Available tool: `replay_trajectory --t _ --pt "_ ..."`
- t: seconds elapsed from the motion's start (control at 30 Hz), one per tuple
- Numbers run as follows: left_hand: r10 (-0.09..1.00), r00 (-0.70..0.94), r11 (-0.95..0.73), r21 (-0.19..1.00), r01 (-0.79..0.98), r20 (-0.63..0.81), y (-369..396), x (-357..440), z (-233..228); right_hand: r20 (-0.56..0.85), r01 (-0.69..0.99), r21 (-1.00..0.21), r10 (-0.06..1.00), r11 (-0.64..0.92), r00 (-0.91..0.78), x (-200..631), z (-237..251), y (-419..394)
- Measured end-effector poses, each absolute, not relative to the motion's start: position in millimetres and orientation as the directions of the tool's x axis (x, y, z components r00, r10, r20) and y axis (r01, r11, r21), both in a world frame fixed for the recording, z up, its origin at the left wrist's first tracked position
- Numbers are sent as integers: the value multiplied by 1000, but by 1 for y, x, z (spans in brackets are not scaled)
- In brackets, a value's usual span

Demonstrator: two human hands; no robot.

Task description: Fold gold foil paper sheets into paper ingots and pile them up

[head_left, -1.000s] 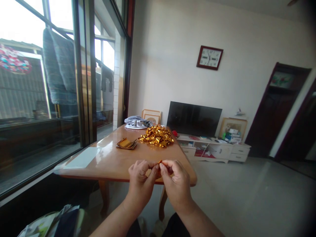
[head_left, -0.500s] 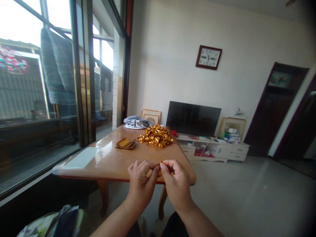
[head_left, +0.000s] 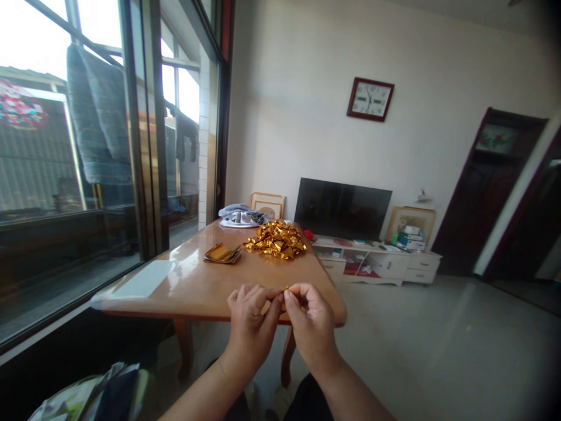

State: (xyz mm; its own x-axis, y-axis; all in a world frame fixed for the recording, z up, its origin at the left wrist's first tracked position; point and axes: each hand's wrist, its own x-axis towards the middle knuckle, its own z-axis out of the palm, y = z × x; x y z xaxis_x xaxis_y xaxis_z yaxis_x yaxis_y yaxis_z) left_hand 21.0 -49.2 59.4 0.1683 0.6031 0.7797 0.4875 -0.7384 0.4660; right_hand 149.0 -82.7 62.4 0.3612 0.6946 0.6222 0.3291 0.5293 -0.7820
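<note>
Currently, left hand (head_left: 252, 313) and right hand (head_left: 312, 316) meet in view over the near edge of the wooden table (head_left: 188, 286), fingertips nearly touching. Both are closed in a pinch, thumbs against forefingers, on one small gold piece (head_left: 286, 288); only a sliver shows between the fingertips, so its shape cannot be told, and it appears to be foil paper. Beyond the hands, on the tabletop: heap of folded gold pieces (head_left: 278, 240), shiny, loosely piled toward the far right side. Left of the heap, just apart from it: stack of flat gold sheets (head_left: 222, 253), edges uneven. Pale rectangular sheet (head_left: 144, 279) lies at the near left corner. Bundled cloth (head_left: 243, 215) sits at the far end, behind the heap.
</note>
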Motion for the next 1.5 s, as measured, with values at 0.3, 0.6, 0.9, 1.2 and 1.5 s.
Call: replay_trajectory --t 0.3,0.6,0.9,1.2,1.5 --pt "581 223 -761 425 490 783 -49 21 56 423 -84 -879 847 470 322 155 57 -77" --pt "743 204 -669 716 198 638 -43 24 55 385 -32 -912 878 410 286 164 60 -76" --pt "825 535 52 918 -392 182 -44 26 58 352 -51 -922 886 384 302 171 60 -74" --pt "841 512 21 933 -359 178 -46 26 57 305 -93 -940 931 328 202 171 67 -77" --pt "836 507 -50 950 -309 209 -45 26 57 317 -9 -947 936 322 156 176 66 -77"
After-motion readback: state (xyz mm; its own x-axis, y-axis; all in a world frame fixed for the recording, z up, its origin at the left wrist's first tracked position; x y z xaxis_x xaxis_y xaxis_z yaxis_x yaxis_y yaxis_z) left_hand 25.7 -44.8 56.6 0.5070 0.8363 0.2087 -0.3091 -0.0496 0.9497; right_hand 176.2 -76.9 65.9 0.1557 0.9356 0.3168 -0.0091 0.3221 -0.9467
